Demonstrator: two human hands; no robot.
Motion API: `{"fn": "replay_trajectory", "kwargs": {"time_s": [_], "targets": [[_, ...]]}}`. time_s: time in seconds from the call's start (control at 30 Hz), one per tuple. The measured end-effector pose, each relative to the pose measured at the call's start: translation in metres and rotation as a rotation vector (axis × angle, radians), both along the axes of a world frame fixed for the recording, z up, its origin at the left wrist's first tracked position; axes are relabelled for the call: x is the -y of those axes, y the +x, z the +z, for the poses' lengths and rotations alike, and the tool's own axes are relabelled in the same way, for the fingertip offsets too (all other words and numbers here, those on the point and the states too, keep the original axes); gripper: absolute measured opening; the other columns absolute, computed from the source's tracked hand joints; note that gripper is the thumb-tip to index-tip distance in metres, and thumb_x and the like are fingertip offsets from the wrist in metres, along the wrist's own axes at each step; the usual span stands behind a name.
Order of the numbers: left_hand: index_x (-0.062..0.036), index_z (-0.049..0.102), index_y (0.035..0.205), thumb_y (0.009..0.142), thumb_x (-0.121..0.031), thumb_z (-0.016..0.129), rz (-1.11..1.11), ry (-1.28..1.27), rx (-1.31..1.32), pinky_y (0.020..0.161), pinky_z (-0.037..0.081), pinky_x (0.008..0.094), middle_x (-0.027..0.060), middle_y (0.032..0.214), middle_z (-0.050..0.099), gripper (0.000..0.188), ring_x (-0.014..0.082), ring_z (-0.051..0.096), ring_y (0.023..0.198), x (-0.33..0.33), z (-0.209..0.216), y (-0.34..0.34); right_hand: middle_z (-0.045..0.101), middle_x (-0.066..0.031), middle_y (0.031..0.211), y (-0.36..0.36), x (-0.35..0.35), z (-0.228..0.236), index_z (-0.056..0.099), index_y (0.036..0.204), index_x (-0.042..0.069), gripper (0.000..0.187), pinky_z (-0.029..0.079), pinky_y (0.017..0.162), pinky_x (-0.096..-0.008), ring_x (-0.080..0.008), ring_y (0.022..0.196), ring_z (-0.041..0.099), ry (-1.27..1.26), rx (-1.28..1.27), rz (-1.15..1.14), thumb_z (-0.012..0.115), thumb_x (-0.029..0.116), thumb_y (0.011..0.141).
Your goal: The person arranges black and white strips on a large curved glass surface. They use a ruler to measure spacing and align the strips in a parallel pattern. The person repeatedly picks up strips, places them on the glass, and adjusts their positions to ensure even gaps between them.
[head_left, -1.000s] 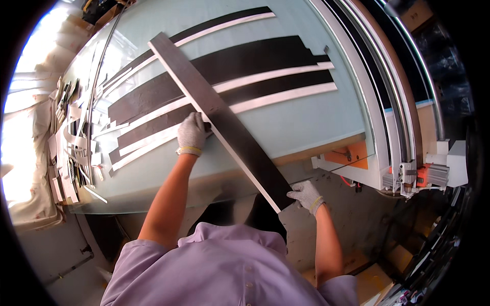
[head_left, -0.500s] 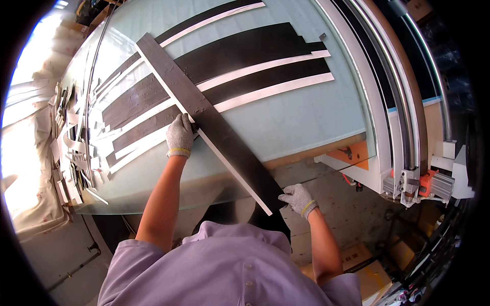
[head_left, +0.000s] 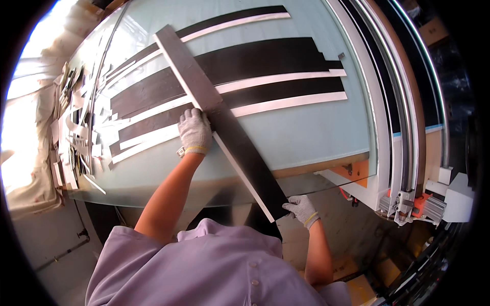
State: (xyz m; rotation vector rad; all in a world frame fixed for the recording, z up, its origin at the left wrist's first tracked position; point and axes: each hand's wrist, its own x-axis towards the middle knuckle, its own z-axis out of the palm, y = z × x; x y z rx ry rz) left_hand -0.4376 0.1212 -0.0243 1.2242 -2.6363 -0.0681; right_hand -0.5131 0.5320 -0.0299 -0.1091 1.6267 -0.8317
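A long dark grey and black strip with a white edge (head_left: 246,154) lies slantwise over the table, its near end sticking out past the glass edge toward me. My right hand (head_left: 301,209), in a grey knitted glove, pinches the corner of that near end. Against the strip's white edge, about midway, is my gloved left hand (head_left: 195,132), back up with its fingers bent. A small metallic piece (head_left: 180,151) shows beside its wrist; the rest is hidden under the glove. Beneath the strip lie several dark panels (head_left: 265,58) with white borders.
The pale glass-topped table (head_left: 301,132) has a bare rounded near edge. Cut scraps (head_left: 76,135) crowd its left side, by a thin dark rail. Along the right runs a machine rail (head_left: 403,102) with an orange-and-metal end fitting (head_left: 421,204). Cardboard boxes (head_left: 357,290) stand below.
The view has shifted, so the table and strip sit a little lower and to the right. My left hand lies flatter by the strip's edge, the metallic piece now showing. My right hand keeps its corner.
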Motion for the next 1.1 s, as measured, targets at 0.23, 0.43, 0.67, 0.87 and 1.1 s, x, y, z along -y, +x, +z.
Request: {"fn": "replay_trajectory", "kwargs": {"time_s": [0.23, 0.43, 0.67, 0.87, 1.1], "targets": [[-0.0095, 0.063, 0.112, 0.089, -0.02, 0.071, -0.239, 0.235, -0.023, 0.085, 0.049, 0.0488, 0.0148, 0.108, 0.062, 0.027, 0.037, 0.061, 0.102, -0.013, -0.005, 0.105, 0.071, -0.0066, 0.102, 0.053, -0.035, -0.043, 0.069, 0.112, 0.004, 0.02, 0.053, 0.084, -0.0316, -0.0162, 0.092, 0.067, -0.287, 0.025, -0.578, 0.073, 0.016, 0.096], [-0.0067, 0.065, 0.107, 0.088, -0.012, 0.067, 0.433, -0.027, -0.283, 0.073, 0.053, 0.0473, 0.0178, 0.09, 0.066, 0.021, 0.0381, 0.065, 0.081, 0.079, -0.037, 0.379, 0.071, -0.0102, 0.121, 0.089, -0.023, -0.038, 0.063, 0.129, 0.002, 0.033, 0.056, 0.096, -0.0454, -0.0254, 0.106, 0.07, -0.427, 0.311, -0.853, 0.068, 0.011, 0.098], [-0.0037, 0.064, 0.121, 0.097, -0.039, 0.065, 0.975, -0.076, 0.191, 0.087, 0.052, 0.0536, 0.0242, 0.11, 0.066, 0.043, 0.0452, 0.065, 0.102, 0.218, -0.006, 0.537, 0.071, -0.013, 0.114, 0.092, -0.003, -0.006, 0.062, 0.128, -0.002, 0.031, 0.063, 0.084, -0.0439, -0.026, 0.096, 0.073, -0.375, -0.054, -0.916, 0.064, 0.004, 0.098], [-0.0137, 0.049, 0.149, 0.093, -0.028, 0.072, 0.487, -0.373, -0.164, 0.112, 0.042, 0.0473, 0.0188, 0.152, 0.049, 0.062, 0.0381, 0.049, 0.136, 0.151, -0.036, 0.395, 0.072, -0.019, 0.109, 0.06, -0.031, 0.033, 0.066, 0.121, -0.001, 0.023, 0.065, 0.071, -0.0417, -0.0278, 0.089, 0.074, -0.574, 0.014, -1.116, 0.062, 0.003, 0.099], [-0.0147, 0.051, 0.146, 0.082, -0.007, 0.075, 0.091, 0.138, -0.337, 0.113, 0.038, 0.0536, 0.0168, 0.154, 0.045, 0.068, 0.0441, 0.043, 0.139, -0.002, -0.027, 0.215, 0.074, -0.0126, 0.109, 0.015, -0.095, 0.0, 0.066, 0.121, 0.003, 0.022, 0.061, 0.073, -0.0379, -0.0253, 0.086, 0.071, -0.83, 0.035, -1.502, 0.059, 0.006, 0.101]]}}
